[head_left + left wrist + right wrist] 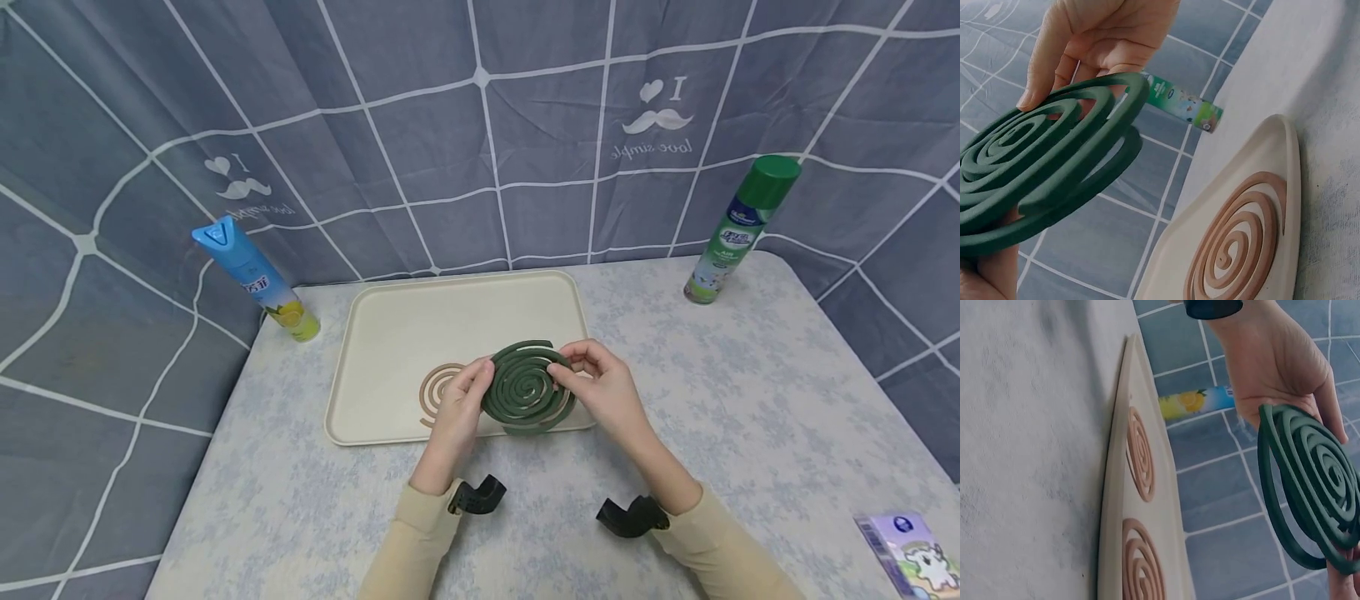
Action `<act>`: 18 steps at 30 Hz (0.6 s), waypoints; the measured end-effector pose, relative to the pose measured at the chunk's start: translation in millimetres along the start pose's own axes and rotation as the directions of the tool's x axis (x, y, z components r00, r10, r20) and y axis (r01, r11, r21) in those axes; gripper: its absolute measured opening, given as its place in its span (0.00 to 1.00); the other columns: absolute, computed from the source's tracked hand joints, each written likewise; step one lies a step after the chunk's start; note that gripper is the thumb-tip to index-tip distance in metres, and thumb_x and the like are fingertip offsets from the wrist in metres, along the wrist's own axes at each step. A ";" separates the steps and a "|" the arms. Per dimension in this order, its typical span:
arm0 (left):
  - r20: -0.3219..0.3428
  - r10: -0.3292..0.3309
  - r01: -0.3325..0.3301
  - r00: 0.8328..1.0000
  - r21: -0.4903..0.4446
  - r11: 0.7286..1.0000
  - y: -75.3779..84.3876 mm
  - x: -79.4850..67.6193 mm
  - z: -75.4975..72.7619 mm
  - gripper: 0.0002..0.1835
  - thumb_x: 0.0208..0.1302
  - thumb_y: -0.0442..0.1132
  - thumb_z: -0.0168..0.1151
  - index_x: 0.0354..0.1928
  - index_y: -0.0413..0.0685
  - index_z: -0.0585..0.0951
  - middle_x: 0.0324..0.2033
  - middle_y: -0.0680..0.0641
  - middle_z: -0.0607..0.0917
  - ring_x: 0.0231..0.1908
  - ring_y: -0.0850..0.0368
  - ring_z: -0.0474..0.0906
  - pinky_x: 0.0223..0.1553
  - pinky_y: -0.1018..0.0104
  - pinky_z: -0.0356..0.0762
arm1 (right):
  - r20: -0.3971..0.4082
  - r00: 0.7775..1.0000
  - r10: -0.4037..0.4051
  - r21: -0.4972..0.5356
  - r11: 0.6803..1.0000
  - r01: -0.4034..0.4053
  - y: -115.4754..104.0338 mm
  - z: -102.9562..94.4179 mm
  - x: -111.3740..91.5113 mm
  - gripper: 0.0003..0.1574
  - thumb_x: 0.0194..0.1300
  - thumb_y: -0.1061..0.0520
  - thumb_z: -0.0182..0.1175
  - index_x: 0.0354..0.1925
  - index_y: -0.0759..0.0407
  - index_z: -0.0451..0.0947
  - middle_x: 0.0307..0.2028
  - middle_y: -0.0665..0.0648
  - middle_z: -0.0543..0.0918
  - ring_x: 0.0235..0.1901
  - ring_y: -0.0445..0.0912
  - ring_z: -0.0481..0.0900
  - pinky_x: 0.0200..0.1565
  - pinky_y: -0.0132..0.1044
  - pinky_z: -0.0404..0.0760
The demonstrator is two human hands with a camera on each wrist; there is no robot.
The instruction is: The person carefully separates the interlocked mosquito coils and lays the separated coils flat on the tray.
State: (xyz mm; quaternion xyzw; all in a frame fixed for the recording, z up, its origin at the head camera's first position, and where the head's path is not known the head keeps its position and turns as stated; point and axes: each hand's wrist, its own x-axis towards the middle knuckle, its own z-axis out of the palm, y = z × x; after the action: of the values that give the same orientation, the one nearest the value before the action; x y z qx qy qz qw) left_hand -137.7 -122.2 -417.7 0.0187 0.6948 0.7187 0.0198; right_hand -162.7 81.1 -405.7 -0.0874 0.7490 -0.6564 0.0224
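Both hands hold up a dark green mosquito coil (pixel 525 387) above the tray (pixel 465 312). It looks like two spirals nested together, with one outer strand separated a little from the rest. My left hand (pixel 459 408) pinches its left edge between thumb and fingers. On the opposite edge, my right hand (pixel 607 392) pinches with thumb on top and fingers behind. Two brown mosquito coils lie flat on the tray: one coil (pixel 1141 453) is farther left, the other coil (pixel 1232 250) sits beneath the green one. In the head view, the green coil mostly covers the second brown coil.
A blue and yellow spray can (pixel 258 279) stands at the table's back left, and a green spray can (pixel 738 229) at the back right. A purple packet (pixel 911 554) lies at the front right. Behind the table hangs a grey-blue checked curtain (pixel 420 150).
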 end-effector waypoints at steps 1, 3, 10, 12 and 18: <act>-0.001 -0.004 0.004 1.000 0.014 1.000 0.1 0.6 -0.2 0.25 0.78 0.47 0.45 0.61 0.32 0.75 0.54 0.33 0.81 0.48 0.67 0.82 0.57 0.68 0.79 | 0.005 1.000 -0.009 -0.018 1.000 0.009 0.0 -0.3 0.0 0.14 0.64 0.61 0.67 0.46 0.65 0.77 0.37 0.55 0.81 0.34 0.36 0.81 0.35 0.29 0.82; 0.007 -0.007 0.007 1.000 0.047 0.999 0.5 1.9 -0.6 0.24 0.78 0.46 0.45 0.60 0.33 0.76 0.53 0.33 0.82 0.47 0.66 0.82 0.56 0.69 0.80 | 0.022 0.999 -0.032 -0.056 0.998 0.033 -0.7 -0.5 -0.3 0.15 0.63 0.61 0.67 0.46 0.64 0.78 0.39 0.58 0.81 0.36 0.36 0.80 0.33 0.29 0.82; 0.046 -0.025 0.020 0.999 0.118 0.993 0.4 3.8 -0.5 0.21 0.77 0.43 0.49 0.58 0.36 0.79 0.51 0.35 0.84 0.50 0.53 0.83 0.51 0.70 0.81 | 0.055 0.994 -0.093 -0.200 0.975 0.102 -3.6 -0.5 -1.7 0.13 0.60 0.56 0.71 0.42 0.58 0.81 0.36 0.57 0.85 0.33 0.39 0.80 0.30 0.30 0.81; 0.048 -0.024 0.018 0.999 0.122 0.992 -0.2 3.3 -0.3 0.20 0.76 0.42 0.49 0.59 0.34 0.78 0.52 0.34 0.83 0.52 0.50 0.82 0.52 0.69 0.81 | 0.045 0.996 -0.072 -0.199 0.977 0.079 -3.4 -0.4 -1.7 0.13 0.60 0.56 0.71 0.42 0.59 0.81 0.36 0.57 0.85 0.34 0.39 0.80 0.32 0.29 0.81; 0.051 -0.054 0.055 0.997 -0.018 0.998 -1.6 1.3 2.7 0.23 0.77 0.43 0.48 0.61 0.29 0.74 0.51 0.35 0.84 0.46 0.62 0.83 0.50 0.70 0.82 | -0.012 0.999 0.031 -0.115 0.993 -0.032 0.4 0.5 -0.8 0.15 0.63 0.55 0.69 0.45 0.60 0.79 0.36 0.55 0.84 0.25 0.37 0.78 0.29 0.32 0.81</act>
State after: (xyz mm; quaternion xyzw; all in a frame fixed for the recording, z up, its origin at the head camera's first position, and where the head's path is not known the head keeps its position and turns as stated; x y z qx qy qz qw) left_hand -138.9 -119.4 -419.2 0.0176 0.6873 0.7239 0.0572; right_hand -161.9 80.8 -406.2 -0.0734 0.7869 -0.6122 0.0238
